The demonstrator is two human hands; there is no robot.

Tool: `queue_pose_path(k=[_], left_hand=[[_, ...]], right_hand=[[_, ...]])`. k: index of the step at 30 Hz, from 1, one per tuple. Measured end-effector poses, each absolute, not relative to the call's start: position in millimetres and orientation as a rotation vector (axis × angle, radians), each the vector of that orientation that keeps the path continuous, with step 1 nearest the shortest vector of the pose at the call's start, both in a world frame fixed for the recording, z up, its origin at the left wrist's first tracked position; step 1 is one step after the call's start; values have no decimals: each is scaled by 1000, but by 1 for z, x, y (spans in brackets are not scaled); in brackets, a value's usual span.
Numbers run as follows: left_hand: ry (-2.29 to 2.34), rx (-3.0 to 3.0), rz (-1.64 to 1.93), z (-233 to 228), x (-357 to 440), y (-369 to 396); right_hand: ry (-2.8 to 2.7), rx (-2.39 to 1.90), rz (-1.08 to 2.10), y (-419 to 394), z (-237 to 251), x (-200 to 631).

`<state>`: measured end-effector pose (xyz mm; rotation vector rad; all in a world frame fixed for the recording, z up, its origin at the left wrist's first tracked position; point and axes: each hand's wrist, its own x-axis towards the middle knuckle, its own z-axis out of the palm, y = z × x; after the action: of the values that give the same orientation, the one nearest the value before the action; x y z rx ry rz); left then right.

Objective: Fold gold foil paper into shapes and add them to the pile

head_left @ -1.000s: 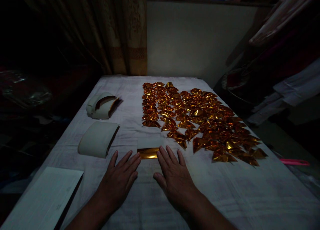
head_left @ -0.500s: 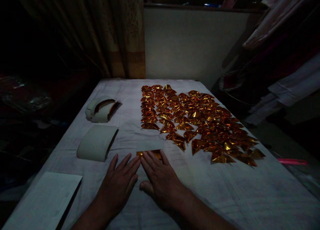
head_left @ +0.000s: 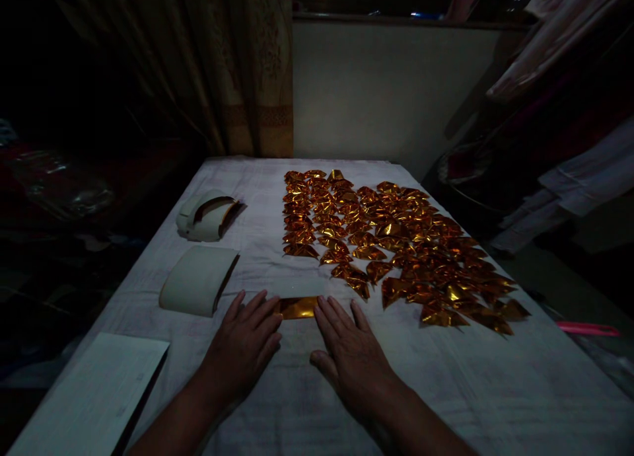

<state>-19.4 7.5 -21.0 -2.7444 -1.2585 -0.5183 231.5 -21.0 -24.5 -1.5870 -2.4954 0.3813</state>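
Observation:
A narrow folded strip of gold foil paper [head_left: 297, 307] lies flat on the cloth-covered table [head_left: 277, 410] in front of me. My left hand [head_left: 242, 347] lies flat, fingers stretched, its fingertips on the strip's left end. At the strip's right end rest the fingertips of my right hand [head_left: 354, 357], also flat with the fingers apart. Beyond and to the right, many folded gold foil pieces [head_left: 366, 238] spread in rough rows. Left of my hands sits a curved stack of pale sheets [head_left: 201, 281].
Behind the curved stack are more bent pale sheets [head_left: 208, 215]. A flat white pad or box [head_left: 94, 396] lies at the near left. A curtain [head_left: 257, 66] and a pale wall [head_left: 386, 86] stand behind the table; cloths [head_left: 574, 172] hang at the right.
My hands have moved apart along the gold strip, the right hand sliding right, so its shiny middle now shows between them. The view has shifted slightly.

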Motion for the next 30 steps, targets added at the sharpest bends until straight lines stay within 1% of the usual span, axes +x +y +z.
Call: queue_pose_path(k=[9,14,18,21,26,30], left_hand=[[-1252,-2755,-539,-26,-21,17],[-1349,-2731,-579,-22,-11,19],[-1381,-2716,-597,-22,-3,17],[-1323,-2727,-611,-24,-3,14],[-1186,-2793,-583,-25,-14,12],[-1175,-2819,-599,-24,-19,14]], right_hand=[[-2513,-1605,270,15,-23,220],[-2504,-1670,236,26,-24,208],[-2546,-1484,207,20,-29,204],[-2558,-1409,235,15,-33,206],[-2498,-1538,301,19,-31,210],[-2475,-1558,301,21,-28,210]])
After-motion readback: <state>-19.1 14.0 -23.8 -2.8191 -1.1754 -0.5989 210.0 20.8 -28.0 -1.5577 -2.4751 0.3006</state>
